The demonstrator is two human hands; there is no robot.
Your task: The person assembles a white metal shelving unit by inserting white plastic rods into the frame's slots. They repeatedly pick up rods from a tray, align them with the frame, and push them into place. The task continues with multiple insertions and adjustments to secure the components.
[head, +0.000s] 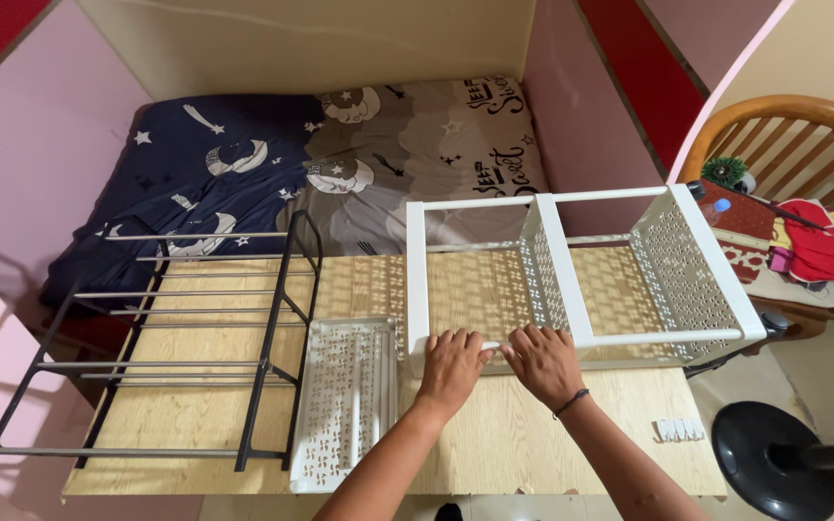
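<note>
Both hands grip the near bottom rail of the white shelf frame (pixel 571 270): our left hand (pixel 451 367) curls fingers over the rail, our right hand (pixel 544 362) beside it does the same, thumbs nearly touching, a dark band on the right wrist. Frame is white, boxy, with perforated cut-out side panels and smooth square bars, lying on its side on the right half of the wooden board (pixel 533 444). Just left of our hands we see a loose white perforated panel (pixel 345 400), flat, same cut-out pattern. Further left a black metal rack (pixel 161 357) with thin grey tubes lies on the board. Board is pale, grainy wood. Behind it a mattress with a navy and grey moon-and-star sheet (pixel 272 164), pink walls around. Right: a curved wooden chair (pixel 803 125) piled with red cloth, and a black round fan base (pixel 774 463) on the floor.
</note>
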